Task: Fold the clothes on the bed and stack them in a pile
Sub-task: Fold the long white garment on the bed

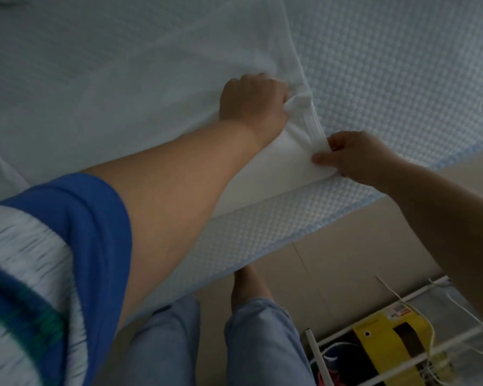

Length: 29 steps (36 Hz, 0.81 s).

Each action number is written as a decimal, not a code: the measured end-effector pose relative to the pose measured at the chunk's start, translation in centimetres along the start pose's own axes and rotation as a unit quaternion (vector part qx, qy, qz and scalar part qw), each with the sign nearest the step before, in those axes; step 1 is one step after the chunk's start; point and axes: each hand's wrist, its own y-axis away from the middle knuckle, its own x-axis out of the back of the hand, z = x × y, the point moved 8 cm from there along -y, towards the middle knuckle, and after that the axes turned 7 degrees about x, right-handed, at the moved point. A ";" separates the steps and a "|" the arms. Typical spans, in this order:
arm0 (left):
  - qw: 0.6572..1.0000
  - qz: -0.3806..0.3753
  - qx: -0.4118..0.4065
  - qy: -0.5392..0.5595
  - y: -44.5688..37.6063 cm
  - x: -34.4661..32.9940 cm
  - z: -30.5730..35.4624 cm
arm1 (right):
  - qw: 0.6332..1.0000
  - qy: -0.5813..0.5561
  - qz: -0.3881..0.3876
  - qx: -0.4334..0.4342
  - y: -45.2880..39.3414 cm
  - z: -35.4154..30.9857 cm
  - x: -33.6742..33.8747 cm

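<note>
Both hands, left hand [251,101] and right hand [354,157], grip white garment [123,79].

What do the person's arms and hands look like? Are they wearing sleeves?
The left arm has a short blue sleeve on a blue-and-white top. The right arm shows no sleeve. Both the left hand and right hand are bare, no gloves.

A home bedroom: quilted mattress [388,65], white wire rack [402,355] beside it

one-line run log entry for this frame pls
stage: folding | left hand: grips white garment edge | right hand: pinches its corner | garment: flat on mattress | pile: not in view
</note>
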 end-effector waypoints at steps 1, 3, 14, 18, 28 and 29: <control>1.000 0.019 -0.001 -0.005 0.1 0.2 0.1 | 1.000 0.005 0.010 -0.001 0.0 -0.1 0.0; 0.998 0.056 -0.002 -0.001 0.5 0.8 0.0 | 0.999 0.030 0.041 0.001 0.2 -0.2 0.3; 0.982 0.170 0.079 0.031 6.8 2.2 -8.0 | 0.968 0.041 0.242 0.044 -1.2 -6.1 2.0; 0.984 0.100 0.145 -0.006 7.9 -0.5 -11.4 | 0.963 0.075 0.256 0.026 -3.0 -7.8 0.7; 0.979 0.123 0.159 0.022 6.3 -0.1 -13.4 | 0.967 0.068 0.232 0.079 -3.5 -7.7 1.3; 0.979 0.127 0.155 0.029 6.1 0.3 -13.5 | 0.971 0.060 0.218 0.075 -3.5 -7.6 1.6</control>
